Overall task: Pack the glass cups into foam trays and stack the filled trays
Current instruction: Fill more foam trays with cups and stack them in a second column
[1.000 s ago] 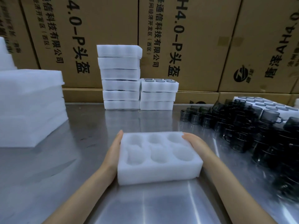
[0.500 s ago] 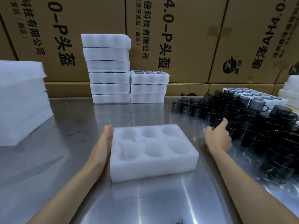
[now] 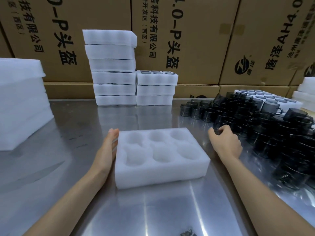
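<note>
**Empty tray on steel table, cups at right**

Steel table [image 3: 71, 133], cartons behind. Left hand [image 3: 106, 150] flat, fingers straight against empty foam tray [image 3: 160, 157] side. Right hand [image 3: 225, 143] fingers curled at glass cups [image 3: 255, 120] pile edge; grasp unclear.

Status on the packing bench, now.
Left hand flat against empty foam tray. Right hand curled at edge of glass cup pile, grip unclear. All six pockets empty. Nothing in the way.

matt white foam tray [image 3: 160, 176], glossy steel table [image 3: 153, 210], smoky glass cups [image 3: 272, 133], cardboard boxes [image 3: 196, 40]
</note>
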Motion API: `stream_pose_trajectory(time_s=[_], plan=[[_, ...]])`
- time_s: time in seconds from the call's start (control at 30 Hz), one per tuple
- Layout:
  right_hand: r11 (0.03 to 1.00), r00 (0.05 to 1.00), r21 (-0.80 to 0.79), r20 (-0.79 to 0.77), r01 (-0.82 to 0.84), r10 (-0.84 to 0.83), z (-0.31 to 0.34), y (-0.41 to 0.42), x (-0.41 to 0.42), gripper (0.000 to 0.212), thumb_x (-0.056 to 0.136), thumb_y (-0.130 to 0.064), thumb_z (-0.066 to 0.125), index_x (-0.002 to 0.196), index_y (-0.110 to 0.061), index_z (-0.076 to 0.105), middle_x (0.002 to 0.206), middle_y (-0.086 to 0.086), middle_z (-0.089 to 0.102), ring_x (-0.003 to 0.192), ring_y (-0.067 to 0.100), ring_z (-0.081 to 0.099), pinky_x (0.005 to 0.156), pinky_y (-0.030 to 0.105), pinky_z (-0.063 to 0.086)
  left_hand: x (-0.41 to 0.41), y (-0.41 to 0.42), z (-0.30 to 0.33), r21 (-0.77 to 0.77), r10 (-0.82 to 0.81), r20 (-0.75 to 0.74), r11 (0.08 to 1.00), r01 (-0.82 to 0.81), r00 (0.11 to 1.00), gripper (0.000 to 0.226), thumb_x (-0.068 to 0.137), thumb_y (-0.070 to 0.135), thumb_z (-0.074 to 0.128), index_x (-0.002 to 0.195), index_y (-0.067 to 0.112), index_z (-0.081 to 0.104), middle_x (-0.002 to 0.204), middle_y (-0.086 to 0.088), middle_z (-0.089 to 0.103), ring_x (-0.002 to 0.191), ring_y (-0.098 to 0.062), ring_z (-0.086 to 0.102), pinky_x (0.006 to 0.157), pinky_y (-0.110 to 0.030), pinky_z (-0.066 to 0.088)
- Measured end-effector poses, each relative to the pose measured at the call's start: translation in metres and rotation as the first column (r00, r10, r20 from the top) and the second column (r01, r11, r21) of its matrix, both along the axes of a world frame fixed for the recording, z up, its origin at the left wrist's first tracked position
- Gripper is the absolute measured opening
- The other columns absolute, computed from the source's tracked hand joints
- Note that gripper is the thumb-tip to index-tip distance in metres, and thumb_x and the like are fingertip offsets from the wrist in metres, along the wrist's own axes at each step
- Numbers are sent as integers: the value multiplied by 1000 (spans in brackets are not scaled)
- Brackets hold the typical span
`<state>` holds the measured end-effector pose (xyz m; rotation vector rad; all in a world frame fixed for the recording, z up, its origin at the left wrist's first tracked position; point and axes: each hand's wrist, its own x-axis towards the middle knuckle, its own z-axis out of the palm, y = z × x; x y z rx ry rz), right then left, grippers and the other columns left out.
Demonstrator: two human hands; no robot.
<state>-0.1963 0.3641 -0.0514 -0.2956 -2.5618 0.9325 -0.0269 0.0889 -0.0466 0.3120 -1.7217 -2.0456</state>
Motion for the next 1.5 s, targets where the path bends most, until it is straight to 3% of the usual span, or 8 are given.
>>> stream_pose_trajectory(time_s=[0.2,0.37,0.53,0.73,0.87,1.0,1.13,1.5], plan=[[960,979,239,-107,-147,176,4,-14,10,41,83,-60,51,73,-20,58,87,1,51,86,22,47,63,30,37,1,-3,-2,-3,-20,22,1000,20,1000,33,99,47,32,114,30,55,117,12,62,105,0,58,85,-24,42],[924,935,199,-70,-328,347,10,-18,13,33,80,-54,62,74,-22,56,99,-4,52,83,16,51,64,29,38,1,-2,-1,15,-27,31,1000,27,999,38,97,47,36,121,24,56,118,8,64,105,-3,61,83,-25,45],[903,846,33,-336,-429,415,41,-34,29,58,74,-43,75,124,-26,50,114,-8,57,101,11,54,84,32,46,1,5,2,-92,100,76,991,-93,992,34,98,37,43,126,21,53,125,5,59,112,-11,56,98,-31,41],[884,737,165,-498,-437,457,88,-53,51,61,75,-34,76,130,-25,53,119,-2,50,106,12,51,85,23,37,-1,3,3,-88,140,66,987,-134,988,38,98,13,44,136,16,44,132,3,49,123,-16,48,103,-29,37],[817,690,224,-446,-531,571,100,-57,63,59,76,-25,77,130,-23,53,119,-4,49,110,11,50,90,21,40,-3,4,4,-80,128,59,989,-123,990,40,97,4,43,136,11,44,127,2,49,118,-14,48,96,-25,38],[694,636,42,-365,-719,680,125,-52,72,54,72,-38,78,122,-30,59,108,-15,60,96,-6,57,76,5,43,-4,10,5,-123,83,54,990,-76,995,39,98,6,42,135,14,44,124,6,48,112,-7,46,86,-17,35],[636,607,-44,-355,-770,710,121,-83,86,50,67,-42,80,111,-27,62,105,-8,64,92,5,61,78,19,52,-5,13,3,-179,68,55,982,-58,996,39,98,9,42,136,15,43,126,7,47,116,-7,45,92,-19,34],[607,592,37,-178,-794,786,50,-148,89,56,72,-45,74,121,-27,55,108,-13,47,88,-9,46,69,2,35,-5,11,-4,-328,105,49,941,-83,993,36,100,18,39,135,23,43,135,10,47,116,-2,43,94,-19,29]])
